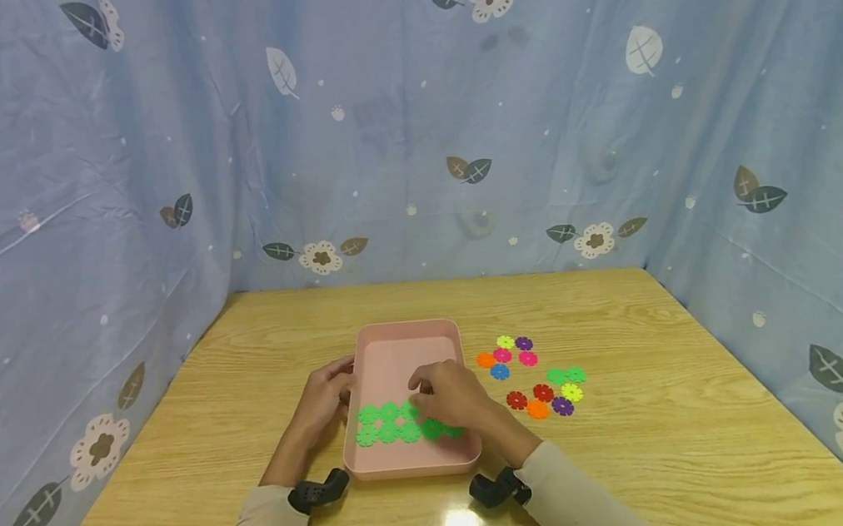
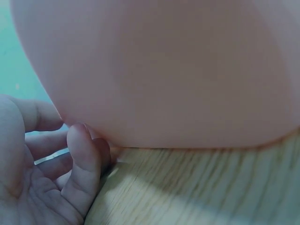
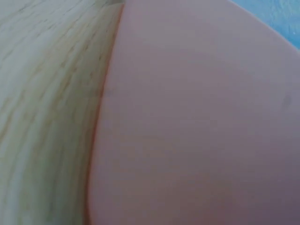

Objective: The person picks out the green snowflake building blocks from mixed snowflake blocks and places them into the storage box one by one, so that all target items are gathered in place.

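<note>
A pink rectangular tray [image 1: 410,471] stands on the wooden table, with rows of green notched plastic discs [image 1: 388,432] along its near end. Against the tray's left side rests my left hand [image 1: 324,398]. In the left wrist view the fingers and bent thumb of that hand touch the tray's outer wall [image 2: 187,84]. My right hand [image 1: 454,394] reaches over the tray's right rim, fingers bent, close above the discs. It covers some of them, and I cannot tell whether a disc is between its fingertips. The right wrist view shows only the tray's wall [image 3: 187,122] and table.
Right of the tray lie loose discs, among them a blue disc [image 1: 500,371], a yellow disc [image 1: 572,393], a red disc [image 1: 517,401] and a green disc [image 1: 576,375]. A patterned blue curtain [image 1: 410,130] encloses the table [image 1: 670,442] at the back and sides.
</note>
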Action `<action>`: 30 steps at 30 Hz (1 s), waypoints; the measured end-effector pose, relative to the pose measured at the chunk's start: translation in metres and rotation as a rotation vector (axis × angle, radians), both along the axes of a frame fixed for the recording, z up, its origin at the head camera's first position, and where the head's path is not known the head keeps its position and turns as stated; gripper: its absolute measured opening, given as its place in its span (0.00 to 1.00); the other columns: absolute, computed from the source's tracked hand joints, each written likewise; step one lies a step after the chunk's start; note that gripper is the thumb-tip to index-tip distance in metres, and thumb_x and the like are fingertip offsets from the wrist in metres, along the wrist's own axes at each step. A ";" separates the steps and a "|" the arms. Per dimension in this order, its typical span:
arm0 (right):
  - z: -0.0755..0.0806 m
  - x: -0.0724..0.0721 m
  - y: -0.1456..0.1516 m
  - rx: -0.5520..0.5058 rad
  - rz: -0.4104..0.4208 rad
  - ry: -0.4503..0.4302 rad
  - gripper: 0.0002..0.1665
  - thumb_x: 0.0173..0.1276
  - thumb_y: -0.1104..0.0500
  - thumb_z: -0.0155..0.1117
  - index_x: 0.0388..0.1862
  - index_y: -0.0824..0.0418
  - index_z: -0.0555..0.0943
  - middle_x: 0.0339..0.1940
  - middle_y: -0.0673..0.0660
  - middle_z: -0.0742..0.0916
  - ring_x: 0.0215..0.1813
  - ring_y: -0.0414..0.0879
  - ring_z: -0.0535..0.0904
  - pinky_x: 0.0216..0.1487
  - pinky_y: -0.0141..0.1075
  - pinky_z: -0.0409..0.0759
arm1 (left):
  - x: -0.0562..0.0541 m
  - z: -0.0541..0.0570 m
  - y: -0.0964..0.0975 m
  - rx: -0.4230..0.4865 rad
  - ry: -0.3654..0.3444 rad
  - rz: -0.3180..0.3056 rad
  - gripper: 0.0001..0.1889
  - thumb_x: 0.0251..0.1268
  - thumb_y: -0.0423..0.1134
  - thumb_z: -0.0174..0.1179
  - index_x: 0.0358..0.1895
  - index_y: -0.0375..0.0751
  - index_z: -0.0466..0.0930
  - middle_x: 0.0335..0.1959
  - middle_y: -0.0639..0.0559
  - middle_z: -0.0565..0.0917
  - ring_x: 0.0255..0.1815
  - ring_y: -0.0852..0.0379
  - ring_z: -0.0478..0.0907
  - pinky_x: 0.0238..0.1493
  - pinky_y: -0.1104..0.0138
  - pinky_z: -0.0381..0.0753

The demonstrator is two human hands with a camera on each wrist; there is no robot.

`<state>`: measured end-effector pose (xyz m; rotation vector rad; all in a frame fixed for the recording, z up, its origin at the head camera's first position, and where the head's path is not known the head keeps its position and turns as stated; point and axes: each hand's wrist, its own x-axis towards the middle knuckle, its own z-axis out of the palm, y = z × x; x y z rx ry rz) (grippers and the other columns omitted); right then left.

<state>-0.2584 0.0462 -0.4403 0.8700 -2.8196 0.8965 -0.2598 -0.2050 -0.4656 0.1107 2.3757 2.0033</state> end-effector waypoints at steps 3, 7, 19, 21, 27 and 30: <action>0.002 -0.001 0.003 -0.082 0.023 -0.062 0.12 0.70 0.57 0.67 0.49 0.60 0.86 0.26 0.45 0.83 0.26 0.39 0.77 0.30 0.33 0.77 | 0.001 0.000 0.000 0.006 0.013 0.002 0.25 0.77 0.34 0.49 0.73 0.32 0.67 0.60 0.30 0.79 0.26 0.54 0.78 0.22 0.70 0.79; 0.006 -0.005 0.010 -0.175 0.039 -0.099 0.14 0.73 0.59 0.65 0.53 0.62 0.84 0.26 0.47 0.82 0.25 0.41 0.76 0.29 0.34 0.78 | 0.001 -0.001 0.000 0.008 0.033 -0.001 0.25 0.76 0.36 0.51 0.73 0.34 0.68 0.63 0.33 0.78 0.26 0.55 0.78 0.23 0.68 0.80; 0.034 -0.017 0.043 -0.383 0.030 0.109 0.12 0.69 0.65 0.67 0.50 0.62 0.85 0.26 0.48 0.84 0.28 0.40 0.79 0.26 0.33 0.75 | 0.005 0.004 0.001 0.015 0.019 0.003 0.26 0.76 0.34 0.49 0.74 0.32 0.65 0.65 0.31 0.76 0.26 0.54 0.77 0.20 0.68 0.79; 0.038 -0.018 0.049 -0.398 0.011 0.114 0.11 0.69 0.65 0.67 0.50 0.62 0.85 0.26 0.48 0.85 0.28 0.42 0.79 0.25 0.34 0.75 | 0.005 0.003 0.001 0.015 0.018 0.008 0.26 0.76 0.33 0.49 0.74 0.32 0.66 0.64 0.31 0.76 0.25 0.54 0.77 0.20 0.68 0.79; 0.045 -0.023 0.072 -0.419 -0.057 0.134 0.08 0.70 0.63 0.67 0.47 0.62 0.87 0.28 0.52 0.86 0.28 0.45 0.79 0.23 0.34 0.74 | 0.002 -0.002 0.000 0.004 0.019 0.027 0.25 0.75 0.34 0.50 0.73 0.36 0.69 0.62 0.35 0.79 0.25 0.55 0.79 0.21 0.69 0.80; 0.048 -0.027 0.084 -0.434 -0.092 0.144 0.07 0.69 0.63 0.68 0.44 0.62 0.87 0.29 0.54 0.87 0.29 0.46 0.78 0.23 0.34 0.75 | 0.002 -0.001 0.000 0.002 0.022 0.026 0.25 0.75 0.34 0.50 0.73 0.36 0.69 0.62 0.36 0.79 0.25 0.54 0.79 0.21 0.69 0.80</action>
